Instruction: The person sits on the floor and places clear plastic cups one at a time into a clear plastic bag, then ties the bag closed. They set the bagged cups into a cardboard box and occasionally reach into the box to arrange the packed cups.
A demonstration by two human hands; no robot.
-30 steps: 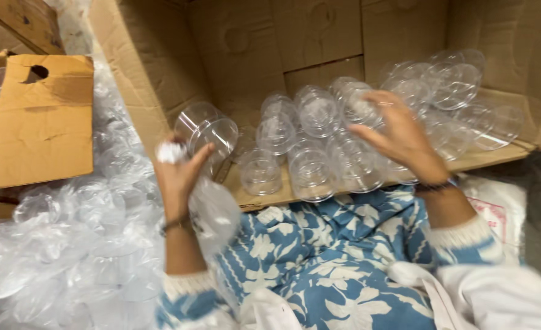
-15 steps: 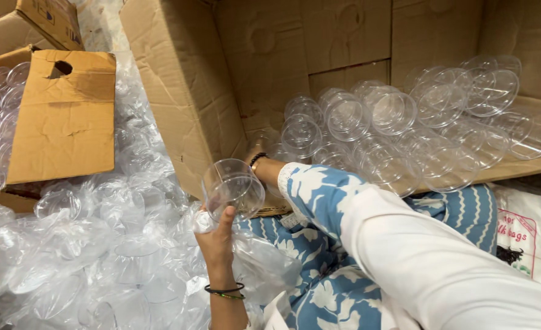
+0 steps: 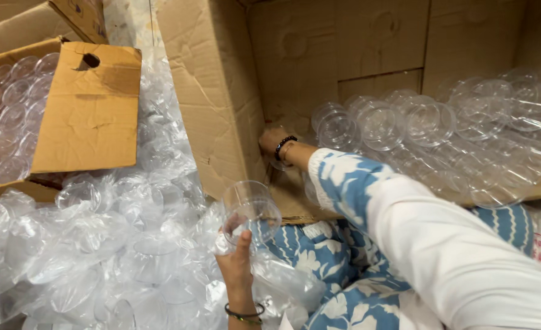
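Clear plastic cup (image 3: 250, 211) sits gripped in left hand (image 3: 237, 260); right hand (image 3: 273, 140) reaches into large cardboard box (image 3: 221, 104), finger state hidden.

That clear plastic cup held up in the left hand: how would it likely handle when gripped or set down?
Probably very light: the left hand holds the clear cup by fingertips alone. Its thin, see-through wall likely flexes under a firm squeeze. Being round, it would probably roll if laid sideways.

a smaller cardboard box (image 3: 90, 116) of clear cups lies amid plastic wrap (image 3: 69, 244).
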